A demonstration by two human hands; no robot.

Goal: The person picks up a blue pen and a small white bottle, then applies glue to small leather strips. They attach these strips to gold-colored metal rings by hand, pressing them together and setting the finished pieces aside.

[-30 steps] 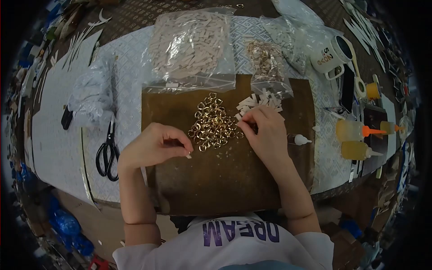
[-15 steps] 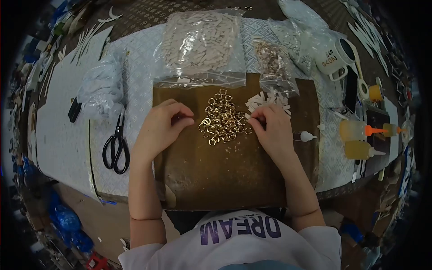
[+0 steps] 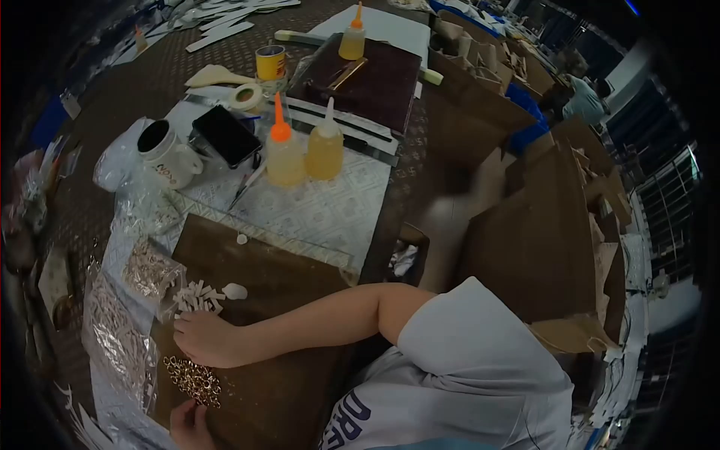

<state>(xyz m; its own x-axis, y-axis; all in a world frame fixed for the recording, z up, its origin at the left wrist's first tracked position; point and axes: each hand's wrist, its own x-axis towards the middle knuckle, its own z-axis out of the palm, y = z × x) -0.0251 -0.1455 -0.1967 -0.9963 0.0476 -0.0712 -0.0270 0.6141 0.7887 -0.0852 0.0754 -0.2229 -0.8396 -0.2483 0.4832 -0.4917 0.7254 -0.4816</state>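
A pile of small gold-coloured metal rings point(image 3: 193, 382) lies on the brown mat point(image 3: 300, 375) at the lower left. My left hand point(image 3: 189, 427) is at its near edge, thumb and fingertips drawn together; anything between them is too small to make out. My right hand point(image 3: 206, 339) rests between the rings and a heap of short white strips point(image 3: 199, 298), back up and fingers curled in. Its fingertips are mostly hidden, and so is whatever they pinch. Beside the strips lies a small white-topped bottle point(image 3: 235, 291).
Plastic bags of white strips point(image 3: 112, 330) and small shiny pieces point(image 3: 150, 266) lie left of the mat. Beyond stand a mug point(image 3: 166, 161), a black device point(image 3: 225, 135) and bottles of yellow liquid point(image 3: 325, 150). Cardboard boxes point(image 3: 525, 240) flank the table; another person point(image 3: 586, 101) is farther off.
My view has swung to the right, so hands, rings and strips now appear at the lower left and boxes come into sight. My right hand has moved from the pinch beside the rings to lie flatter.
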